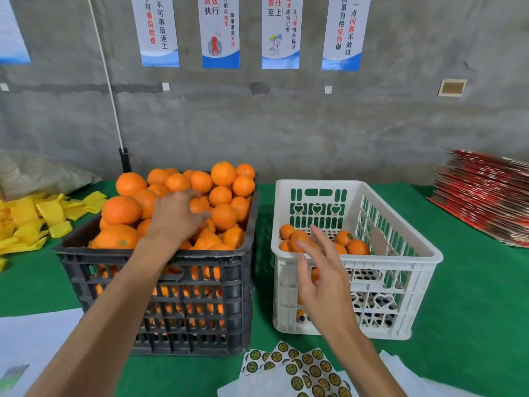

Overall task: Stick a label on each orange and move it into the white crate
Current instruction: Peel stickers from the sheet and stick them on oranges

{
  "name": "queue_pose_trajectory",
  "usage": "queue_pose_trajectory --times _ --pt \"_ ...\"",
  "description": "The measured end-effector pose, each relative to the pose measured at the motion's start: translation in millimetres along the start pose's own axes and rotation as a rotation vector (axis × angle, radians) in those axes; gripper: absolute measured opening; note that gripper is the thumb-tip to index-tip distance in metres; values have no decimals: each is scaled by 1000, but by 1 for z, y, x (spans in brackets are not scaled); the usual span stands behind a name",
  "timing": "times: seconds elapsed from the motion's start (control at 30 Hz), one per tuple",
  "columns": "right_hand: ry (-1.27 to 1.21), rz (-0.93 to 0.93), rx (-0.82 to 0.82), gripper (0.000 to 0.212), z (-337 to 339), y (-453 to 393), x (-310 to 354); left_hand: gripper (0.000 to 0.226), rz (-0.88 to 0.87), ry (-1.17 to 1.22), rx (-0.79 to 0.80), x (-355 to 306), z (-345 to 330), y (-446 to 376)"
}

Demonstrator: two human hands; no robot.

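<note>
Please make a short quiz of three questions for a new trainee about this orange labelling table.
1. True or false: the white crate is already full to the rim with oranges.
2. Which hand is in the black crate on the heaped oranges? A) left hand B) right hand
3. Fill in: the label sheets lie on the green table cover, in front of the ____ crate.

Key
1. False; only a few oranges lie at its bottom.
2. A; the right hand hovers open at the near rim of the white crate and holds nothing.
3. white
</note>
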State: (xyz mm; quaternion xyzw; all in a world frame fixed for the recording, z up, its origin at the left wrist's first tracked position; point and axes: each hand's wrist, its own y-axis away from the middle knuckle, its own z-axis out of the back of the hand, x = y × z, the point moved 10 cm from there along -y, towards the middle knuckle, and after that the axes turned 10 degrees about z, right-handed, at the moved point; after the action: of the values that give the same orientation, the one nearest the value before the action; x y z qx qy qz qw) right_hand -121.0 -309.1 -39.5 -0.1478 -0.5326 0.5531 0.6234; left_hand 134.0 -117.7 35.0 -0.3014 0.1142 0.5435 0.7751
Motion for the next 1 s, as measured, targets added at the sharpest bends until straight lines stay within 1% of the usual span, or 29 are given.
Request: queue_pose_trajectory --times 0.03,0.07,0.1,0.17,0.2,0.27,0.33,0.37,0.4,0.43,0.5,0.57,0.6,0.67,0.73,0.87,0.93,1.0 --pt "-15 31 -14 30 1 2 3 56 -75 171 -106 -9 15 18" --pt "-29 62 -14 32 0 5 7 55 -144 343 -179 -18 25 39" --pt "-48 84 2 35 -3 8 11 54 -198 507 -192 -25 27 63" --pt "-90 128 70 48 -10 13 21 53 -294 751 -119 -40 19 110" --pt "-96 152 115 55 -14 17 25 54 -352 779 -102 -46 12 133" --pt "-94 215 185 63 -22 28 30 59 -505 671 -132 -54 -6 174" --pt "-102 271 208 60 -23 44 27 64 -623 570 -129 -48 -30 205" --pt "-89 295 212 58 -22 53 23 66 -622 565 -94 -39 -45 214" --pt "-56 322 218 56 -22 64 18 68 -563 588 -22 -28 -61 220" --pt "-8 345 232 53 -23 74 13 69 -468 631 74 -15 -80 223" --pt "71 341 314 46 -33 96 -5 66 -269 732 248 9 -118 230" --pt "72 240 463 36 -50 120 -32 64 -106 795 357 31 -152 241" --pt "44 158 543 35 -58 131 -47 61 -32 843 405 40 -167 246" --pt "-24 0 691 49 -71 152 -73 56 88 940 493 52 -190 258" --pt "-34 -48 772 62 -79 164 -84 56 175 961 523 60 -205 265" --pt "-41 -67 783 68 -85 173 -90 60 249 928 518 65 -210 267" --pt "-30 -56 788 65 -86 174 -89 59 255 934 519 65 -210 267" --pt "-41 -54 771 52 -85 174 -88 58 264 959 528 66 -213 269"
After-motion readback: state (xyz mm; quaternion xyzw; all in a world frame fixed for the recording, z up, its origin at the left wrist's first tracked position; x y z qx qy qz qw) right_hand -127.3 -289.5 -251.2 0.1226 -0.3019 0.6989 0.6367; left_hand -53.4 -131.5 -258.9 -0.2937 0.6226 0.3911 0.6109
